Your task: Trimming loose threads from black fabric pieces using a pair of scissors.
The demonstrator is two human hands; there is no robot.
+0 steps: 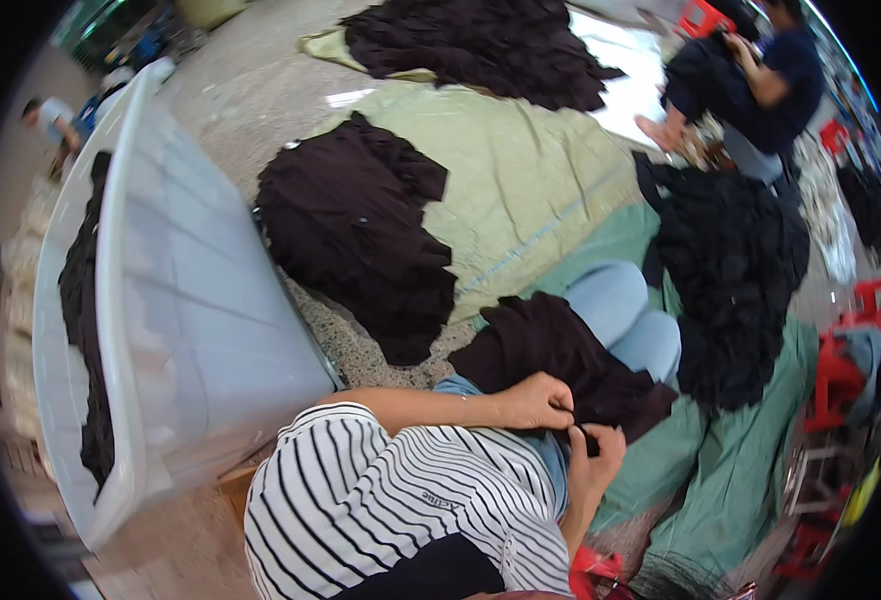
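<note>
Spread across the floor (260,90), green sheets (520,170) carry dark heaps at twelve o'clock, while left hand (538,400) and right hand (600,452) both pinch a dark garment (560,350) on the lap.

Matt dark cloth garment (560,360) on the lap – beside a smooth translucent plastic tub (190,300) and speckled, rough floor (360,350).

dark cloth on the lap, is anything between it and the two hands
Nothing visible stands between them. The left hand and the right hand both already pinch the near edge of the dark cloth lying over the knees; the striped shirt sits behind the hands, not in the way.
</note>
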